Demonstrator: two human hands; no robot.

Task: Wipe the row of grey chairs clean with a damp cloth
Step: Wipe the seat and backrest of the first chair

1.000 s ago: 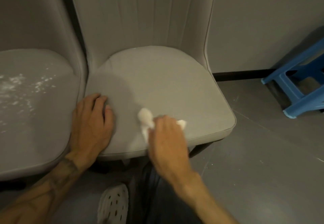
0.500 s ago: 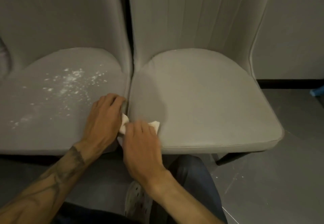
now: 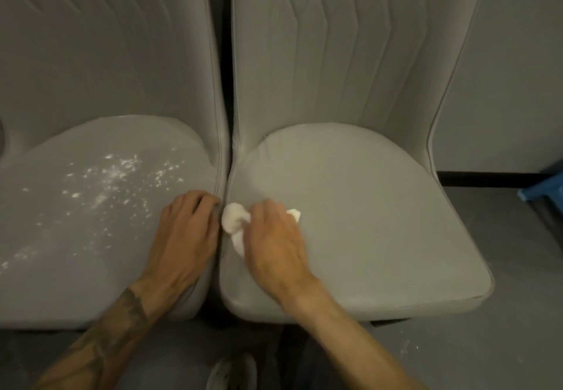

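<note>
Two grey padded chairs stand side by side. The right chair (image 3: pixel 365 206) has a plain seat. White powder (image 3: pixel 115 182) is scattered over the seat of the left chair (image 3: pixel 76 237). My right hand (image 3: pixel 274 246) grips a crumpled white cloth (image 3: pixel 233 220) and presses it on the right seat's left edge, close to the gap between the chairs. On the left chair's right edge rests my left hand (image 3: pixel 185 234), its fingertips curled into that gap.
A blue plastic stool (image 3: pixel 545 188) shows at the right edge on the grey floor (image 3: pixel 502 344). Behind the chairs is a grey wall (image 3: pixel 518 54) with a black skirting strip. My white shoe (image 3: pixel 231 371) is below the seats.
The view swung left, showing more of the powdered seat. My right hand carried the cloth left across the right seat to the gap. My left hand shifted onto the left chair's edge.
</note>
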